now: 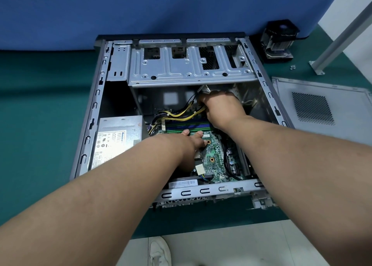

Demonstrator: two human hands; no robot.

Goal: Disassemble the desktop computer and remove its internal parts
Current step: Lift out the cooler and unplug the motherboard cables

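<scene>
Case (pixel 120 64) lay open on tabletop (pixel 40 104); right hand (pixel 219 106) grip closed on cable bundle (pixel 181 114), left hand (pixel 193 143) flat, fingers spread, on motherboard (pixel 213 155).

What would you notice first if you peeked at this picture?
Two bare arms reach into an open computer case lying on a green mat. The right hand grips a bundle of yellow and black cables deep inside, while the left hand presses flat on the green motherboard. Behind the case to the right sits a removed cooler fan, and the grey side panel lies beside the case.
</scene>
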